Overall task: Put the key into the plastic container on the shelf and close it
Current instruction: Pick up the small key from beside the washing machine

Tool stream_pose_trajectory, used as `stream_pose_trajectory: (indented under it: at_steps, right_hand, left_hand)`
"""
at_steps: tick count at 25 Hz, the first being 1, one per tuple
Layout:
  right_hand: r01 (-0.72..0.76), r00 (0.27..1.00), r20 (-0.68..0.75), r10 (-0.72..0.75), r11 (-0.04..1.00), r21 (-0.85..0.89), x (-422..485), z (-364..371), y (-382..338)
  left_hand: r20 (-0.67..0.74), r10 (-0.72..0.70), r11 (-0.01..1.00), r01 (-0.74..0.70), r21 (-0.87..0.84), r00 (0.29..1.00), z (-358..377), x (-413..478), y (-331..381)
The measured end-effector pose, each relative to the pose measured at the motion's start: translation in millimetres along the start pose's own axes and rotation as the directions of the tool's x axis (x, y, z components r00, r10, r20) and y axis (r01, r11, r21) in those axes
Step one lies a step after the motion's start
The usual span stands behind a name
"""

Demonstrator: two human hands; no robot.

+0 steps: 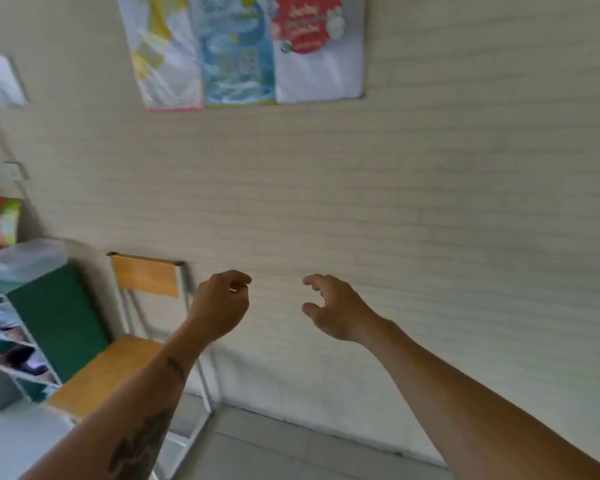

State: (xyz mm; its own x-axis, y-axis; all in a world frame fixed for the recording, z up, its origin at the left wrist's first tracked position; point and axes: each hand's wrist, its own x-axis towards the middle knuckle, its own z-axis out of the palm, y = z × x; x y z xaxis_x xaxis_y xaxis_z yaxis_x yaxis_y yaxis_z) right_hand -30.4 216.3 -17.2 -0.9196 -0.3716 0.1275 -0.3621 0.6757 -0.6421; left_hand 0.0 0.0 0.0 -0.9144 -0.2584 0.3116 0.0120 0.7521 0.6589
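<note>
Pinching something small and shiny, maybe the key [235,289], the left hand [222,304] could drop it; right hand [329,308] is open, empty; box [23,259] sits far left.

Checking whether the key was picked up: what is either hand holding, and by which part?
Left hand pinches a small shiny item at its fingertips; too blurred to identify. Right hand holds nothing.
</note>
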Motion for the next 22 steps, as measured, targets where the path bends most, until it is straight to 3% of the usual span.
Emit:
stream_pose_trajectory:
  at_steps: [4, 11, 14, 17, 22]
  right_hand:
    - [-0.198, 0.980, -0.014, 0.198, 0.980, -0.010, -68.6, -42.7, 105.4]
    - [-0.484, 0.873, -0.063, 0.483, 0.875, 0.001, -211.7, -128.0, 275.5]
    - [-0.550, 0.832, -0.081, 0.549, 0.835, 0.014, -253.6, -155.0, 308.0]
    - [-0.651, 0.742, -0.157, 0.651, 0.757, 0.063, -310.4, -194.6, 352.4]
    - [-0.819, 0.533, -0.257, 0.806, 0.568, 0.082, -411.9, -241.8, 423.9]
  left_hand:
    - [0.175, -0.024, 0.999, 0.031, -0.036, 0.984, 100.8, -31.8, 51.9]
    - [0.393, 0.107, 0.990, -0.062, -0.125, 0.913, 265.7, -95.5, 187.5]
    - [0.452, 0.131, 0.985, -0.066, -0.158, 0.882, 302.3, -113.9, 229.9]
    - [0.557, 0.227, 0.971, -0.143, -0.191, 0.799, 363.9, -138.6, 290.6]
    - [0.712, 0.377, 0.919, -0.336, -0.206, 0.592, 478.4, -195.2, 393.2]
